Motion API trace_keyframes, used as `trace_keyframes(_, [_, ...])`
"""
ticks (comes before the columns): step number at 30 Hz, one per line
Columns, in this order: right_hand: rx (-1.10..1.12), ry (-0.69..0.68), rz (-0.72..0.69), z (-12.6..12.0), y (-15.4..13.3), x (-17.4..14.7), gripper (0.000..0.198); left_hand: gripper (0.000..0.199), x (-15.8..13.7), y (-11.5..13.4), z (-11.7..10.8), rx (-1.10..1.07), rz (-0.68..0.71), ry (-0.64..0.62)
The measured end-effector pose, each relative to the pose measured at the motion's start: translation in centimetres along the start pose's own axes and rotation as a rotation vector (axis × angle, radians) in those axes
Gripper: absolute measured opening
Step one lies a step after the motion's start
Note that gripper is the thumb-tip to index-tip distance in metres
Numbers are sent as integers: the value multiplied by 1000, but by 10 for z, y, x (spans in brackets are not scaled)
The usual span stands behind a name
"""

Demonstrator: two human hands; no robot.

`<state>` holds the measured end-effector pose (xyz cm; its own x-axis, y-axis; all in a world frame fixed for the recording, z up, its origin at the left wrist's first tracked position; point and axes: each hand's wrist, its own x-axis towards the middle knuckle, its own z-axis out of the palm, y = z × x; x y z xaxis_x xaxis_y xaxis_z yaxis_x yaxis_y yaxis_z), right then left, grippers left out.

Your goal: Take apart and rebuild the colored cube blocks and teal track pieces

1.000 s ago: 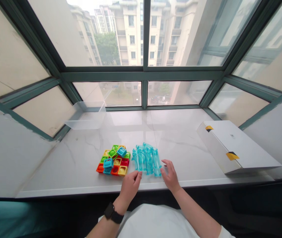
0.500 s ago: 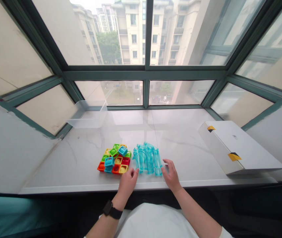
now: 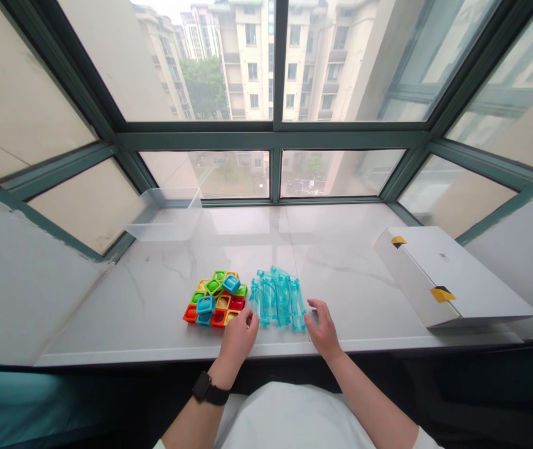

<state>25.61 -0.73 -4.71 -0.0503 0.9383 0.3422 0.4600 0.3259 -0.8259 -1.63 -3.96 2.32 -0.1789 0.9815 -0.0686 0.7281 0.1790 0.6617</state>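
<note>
Left hand [image 3: 239,335] curled, grip unclear, right hand [image 3: 323,332] loosely spread beside turquoise pieces [image 3: 283,301], sill edge [image 3: 379,345] close, room toward box [image 3: 463,268]

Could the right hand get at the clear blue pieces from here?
Probably yes: the right hand is just beside the clear blue pieces, with nothing visible blocking the way.

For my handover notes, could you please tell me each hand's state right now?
Left hand: curled near square multicoloured plastic blocks; whether closed or holding anything cannot be told.
Right hand: open beside long translucent turquoise plastic pieces; nothing visibly held.
</note>
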Motion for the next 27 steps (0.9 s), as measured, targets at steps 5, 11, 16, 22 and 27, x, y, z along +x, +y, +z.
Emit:
trace_keyframes(5, [5, -19, 5, 0, 1, 0, 34, 23, -7, 10, -24, 25, 35, 100])
trace_keyframes(11, [-6, -5, -5, 1, 1, 0, 33, 28, -14, 9, -55, 27, 90, 243])
trace_keyframes(16, [2, 32, 5, 1, 3, 0, 35, 27, -20, 10, -58, -116, 138, 354])
trace_keyframes(22, [14, 220, 18, -10, -13, 8, 25, 27, -22, 28, -36, -332, 167, 293])
trace_keyframes(27, [139, 137, 61, -25, -67, 14, 23, 29, -19, 52, -15, -274, 253, 173])
